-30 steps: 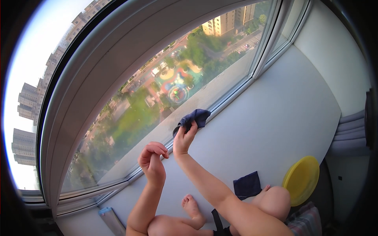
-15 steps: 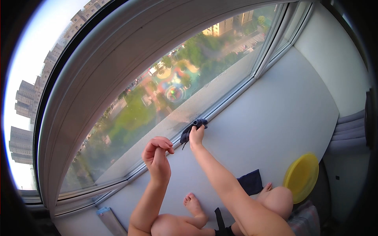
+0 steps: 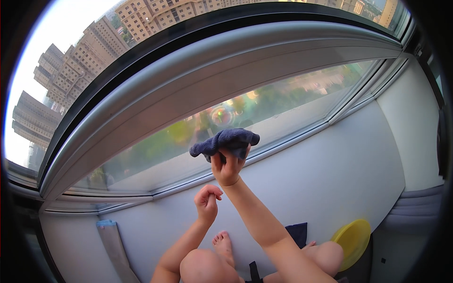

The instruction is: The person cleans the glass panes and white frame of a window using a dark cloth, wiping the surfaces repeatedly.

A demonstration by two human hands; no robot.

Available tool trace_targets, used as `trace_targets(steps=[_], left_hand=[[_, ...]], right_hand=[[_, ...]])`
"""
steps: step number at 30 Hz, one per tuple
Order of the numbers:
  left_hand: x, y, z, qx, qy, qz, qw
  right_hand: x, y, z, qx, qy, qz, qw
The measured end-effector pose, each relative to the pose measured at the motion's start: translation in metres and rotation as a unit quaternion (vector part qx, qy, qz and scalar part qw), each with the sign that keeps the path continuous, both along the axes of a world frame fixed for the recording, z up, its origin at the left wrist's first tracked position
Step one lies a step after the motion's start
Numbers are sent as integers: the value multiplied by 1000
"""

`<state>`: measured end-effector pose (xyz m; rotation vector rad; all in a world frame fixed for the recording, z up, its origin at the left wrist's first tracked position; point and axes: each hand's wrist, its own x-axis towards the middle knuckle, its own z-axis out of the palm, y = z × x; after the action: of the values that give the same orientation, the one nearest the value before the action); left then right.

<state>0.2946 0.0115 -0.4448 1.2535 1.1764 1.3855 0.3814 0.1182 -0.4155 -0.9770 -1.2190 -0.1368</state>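
Note:
A dark blue cloth [image 3: 225, 142] is bunched in my right hand [image 3: 228, 166], whose fingers grip it from below. The cloth overlaps the lower window pane [image 3: 160, 162] in this view; whether it presses on the glass I cannot tell. Lower and to the left, my left hand [image 3: 206, 202] is held up with its fingers curled in. Nothing shows in it, and it is apart from the cloth. Below it, my bare foot [image 3: 222, 244] rests on the pale surface [image 3: 302, 174] beneath the window.
A yellow basin [image 3: 353, 245] stands at the right, near my knee. Beside it lies a folded dark blue cloth [image 3: 297, 234]. A grey roll with a light blue end [image 3: 112, 238] lies at the left. The window frame's thick rail [image 3: 226, 45] crosses above; tall buildings show outside.
My right hand has lifted the cloth from the window's lower edge, and the cloth is spread wider. My left hand sits lower in the picture. The view has tilted up toward the buildings.

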Motion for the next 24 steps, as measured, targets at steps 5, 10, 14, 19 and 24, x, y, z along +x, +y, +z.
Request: trace_targets(steps=[5, 10, 14, 19, 24], left_hand=[[-2, 12, -3, 30, 22, 2, 999], [7, 41, 4, 66, 22, -14, 997], [51, 67, 28, 83, -34, -96, 991], [92, 82, 44, 121, -67, -184, 973], [114, 89, 39, 164, -12, -151, 975]], right_hand=[[-14, -31, -83, -141, -56, 88, 985], [14, -17, -37, -152, 57, 10, 987], [96, 15, -32, -193, 158, -150, 957], [183, 41, -72, -217, 503, -6, 837], [135, 29, 5, -169, 103, -80, 977]])
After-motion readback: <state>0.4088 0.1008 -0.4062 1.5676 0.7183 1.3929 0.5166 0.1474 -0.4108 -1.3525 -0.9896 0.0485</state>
